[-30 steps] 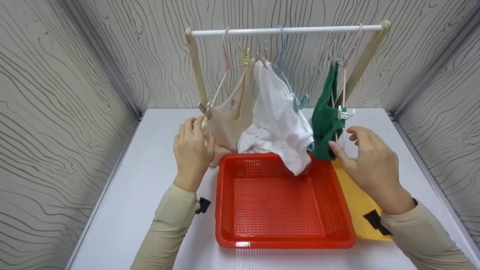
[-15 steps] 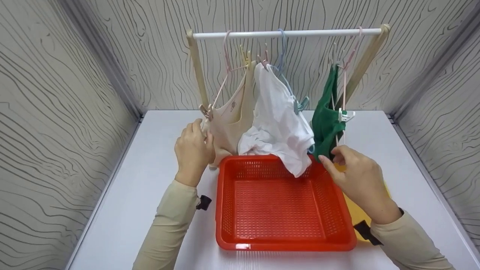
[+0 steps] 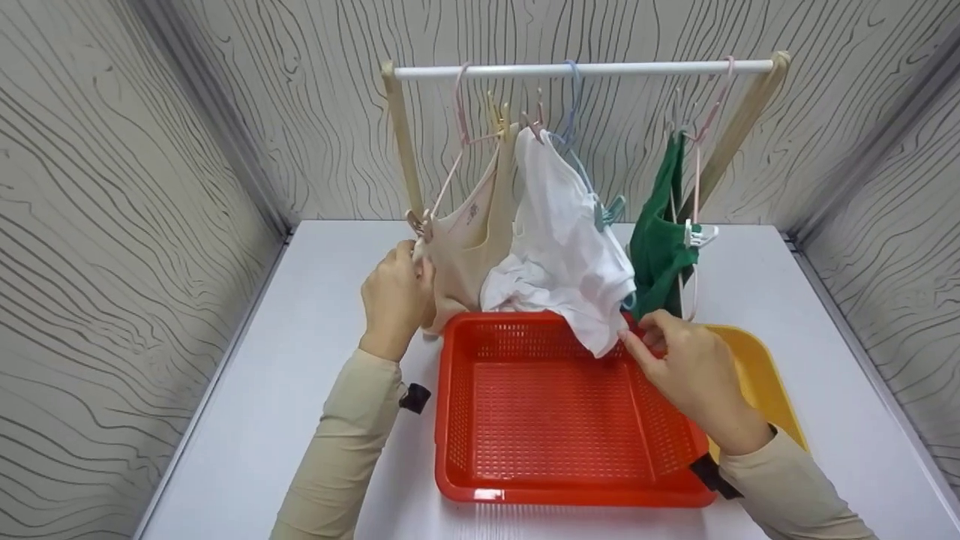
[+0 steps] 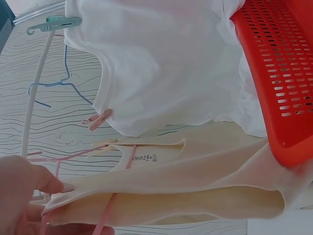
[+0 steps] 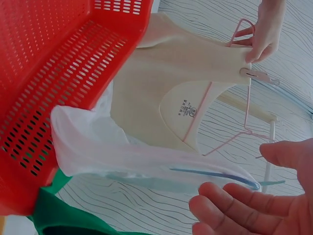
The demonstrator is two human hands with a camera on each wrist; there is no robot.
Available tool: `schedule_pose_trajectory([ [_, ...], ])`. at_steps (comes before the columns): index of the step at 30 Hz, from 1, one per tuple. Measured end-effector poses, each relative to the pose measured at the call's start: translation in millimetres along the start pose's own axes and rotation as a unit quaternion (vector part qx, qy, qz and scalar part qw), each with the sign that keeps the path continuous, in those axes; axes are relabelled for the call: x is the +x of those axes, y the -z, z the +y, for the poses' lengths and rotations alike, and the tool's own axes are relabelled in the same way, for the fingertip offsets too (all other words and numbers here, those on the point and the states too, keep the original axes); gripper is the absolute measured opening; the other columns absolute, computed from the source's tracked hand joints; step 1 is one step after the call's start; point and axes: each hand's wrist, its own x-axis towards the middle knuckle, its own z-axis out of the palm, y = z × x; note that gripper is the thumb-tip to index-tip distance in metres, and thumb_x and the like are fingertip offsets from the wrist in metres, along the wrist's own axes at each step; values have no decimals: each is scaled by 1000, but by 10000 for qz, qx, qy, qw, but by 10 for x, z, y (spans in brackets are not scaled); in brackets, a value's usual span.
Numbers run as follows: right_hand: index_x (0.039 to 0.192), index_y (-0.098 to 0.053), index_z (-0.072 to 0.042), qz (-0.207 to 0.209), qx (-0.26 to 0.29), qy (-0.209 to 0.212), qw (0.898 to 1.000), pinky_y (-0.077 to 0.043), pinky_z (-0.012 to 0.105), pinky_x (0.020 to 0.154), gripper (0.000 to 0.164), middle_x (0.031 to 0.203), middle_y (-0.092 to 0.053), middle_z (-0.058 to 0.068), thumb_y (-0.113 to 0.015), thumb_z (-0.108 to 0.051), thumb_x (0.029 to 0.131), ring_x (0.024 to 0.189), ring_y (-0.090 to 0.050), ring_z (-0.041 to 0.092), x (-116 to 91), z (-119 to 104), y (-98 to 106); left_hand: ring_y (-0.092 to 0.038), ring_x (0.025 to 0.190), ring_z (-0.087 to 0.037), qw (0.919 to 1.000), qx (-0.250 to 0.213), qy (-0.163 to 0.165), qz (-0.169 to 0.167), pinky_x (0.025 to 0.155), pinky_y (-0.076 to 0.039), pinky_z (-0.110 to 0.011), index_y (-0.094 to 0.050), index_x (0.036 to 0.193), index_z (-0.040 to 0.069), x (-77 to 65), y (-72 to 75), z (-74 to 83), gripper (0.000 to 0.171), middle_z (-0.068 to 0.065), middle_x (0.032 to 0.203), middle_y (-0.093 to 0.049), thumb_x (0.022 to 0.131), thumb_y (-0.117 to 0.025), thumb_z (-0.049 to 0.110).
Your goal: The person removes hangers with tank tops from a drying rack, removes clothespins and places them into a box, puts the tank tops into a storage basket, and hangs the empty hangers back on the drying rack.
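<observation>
My left hand (image 3: 394, 300) pinches the outer shoulder edge of a beige tank top (image 3: 466, 259), just below a beige clothespin (image 3: 420, 225). The tank top hangs on a pink hanger (image 4: 105, 215), whose end runs by my fingers in the left wrist view. Beside it a white top (image 3: 559, 210) hangs from a blue hanger (image 3: 574, 105), its lower corner draping over the red basket's rim. My right hand (image 3: 694, 367) is by that corner, its thumb and fingers apart with nothing between them in the right wrist view (image 5: 254, 196). A green garment (image 3: 660, 247) hangs behind it.
The red perforated basket (image 3: 574, 496) stands in front of the rack, overlapping a yellow container (image 3: 765, 375) at right. A white rod (image 3: 517, 71) on wooden posts bears the hangers. Teal (image 3: 607, 214) and white (image 3: 699, 236) clothespins stick out from the garments.
My right hand has moved left and down from the green garment to the white top's lower corner. The left hand has stayed at the beige tank top's shoulder, its grip closing on the edge.
</observation>
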Motion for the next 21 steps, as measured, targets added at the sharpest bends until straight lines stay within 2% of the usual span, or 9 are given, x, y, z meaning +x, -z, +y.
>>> schedule_pose_trajectory([
  [5,85,-66,-4,-370,216,-187,9989,-43,21,55,17,68,-66,6,-75,-18,83,60,-55,14,-30,3,-133,-68,67,-38,9994,-143,197,-225,58,-54,-49,-64,96,-3,15,-34,15,20,-18,76,-69,92,-57,16],
  [11,82,-64,-7,-728,324,-295,9964,-44,20,56,18,67,-65,4,-75,-21,83,59,-52,11,-77,4,-297,-68,71,-43,9982,-355,349,-338,60,-54,-53,-60,93,-2,46,-44,49,20,-22,76,-69,95,-54,17],
  [21,83,-63,-9,-847,414,-298,9951,-44,20,56,18,66,-62,3,-76,-22,83,60,-50,11,-123,-7,-400,-68,71,-42,9963,-613,383,-463,61,-54,-51,-58,92,-4,65,-101,78,20,-25,74,-67,98,-47,12],
])
